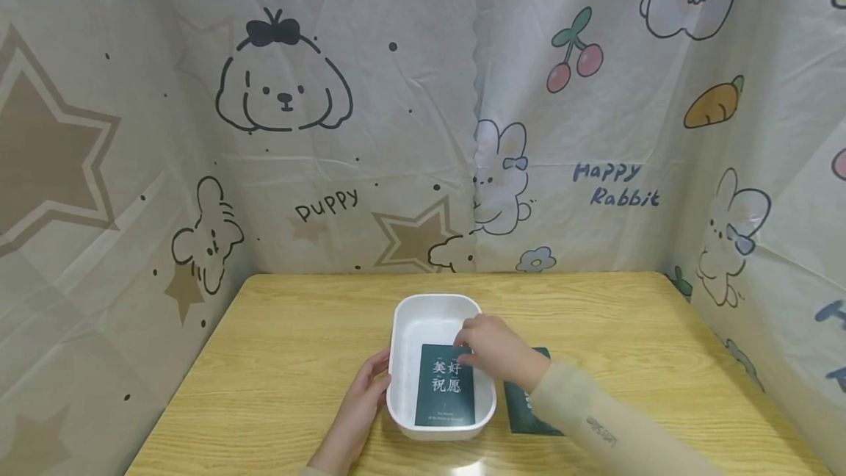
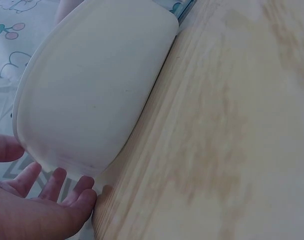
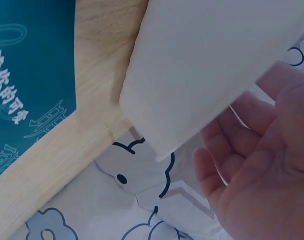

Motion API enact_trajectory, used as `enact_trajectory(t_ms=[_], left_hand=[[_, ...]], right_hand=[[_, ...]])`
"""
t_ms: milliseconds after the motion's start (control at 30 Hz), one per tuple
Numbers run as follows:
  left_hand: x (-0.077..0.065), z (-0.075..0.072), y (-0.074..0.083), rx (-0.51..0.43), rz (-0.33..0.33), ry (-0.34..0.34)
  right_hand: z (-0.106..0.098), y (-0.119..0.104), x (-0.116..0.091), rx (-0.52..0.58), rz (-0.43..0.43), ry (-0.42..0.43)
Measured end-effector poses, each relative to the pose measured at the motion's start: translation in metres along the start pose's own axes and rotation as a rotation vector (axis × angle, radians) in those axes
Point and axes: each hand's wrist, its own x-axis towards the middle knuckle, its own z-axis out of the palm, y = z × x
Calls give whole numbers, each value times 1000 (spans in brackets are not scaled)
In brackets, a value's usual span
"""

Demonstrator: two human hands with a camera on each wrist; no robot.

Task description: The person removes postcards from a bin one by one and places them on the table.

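Note:
A white plastic tub stands on the table, with a dark green greeting card bearing white characters inside it. My left hand rests against the tub's left side; in the left wrist view its loosely bent fingers touch the wall near the base. Over the right rim reaches my right hand, its thumb and index finger parted at the card's upper right corner. In the right wrist view that hand bends around the rim, and the tub wall hides the card inside and the fingertips.
A second dark green card lies on the wooden table right of the tub, partly under my right forearm; the right wrist view shows the same card with white print. Printed cloth hangs behind and along both sides.

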Motion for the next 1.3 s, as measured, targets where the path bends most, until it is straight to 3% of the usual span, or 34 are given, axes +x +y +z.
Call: enact_trajectory(t_ms=[333,1300], left_hand=[[0,0,1,15,-11,10],[-2,0,2,1,-5,0]], right_hand=[[10,-1,7,-52,62,-96],[15,-8,18,-229,108,-141]])
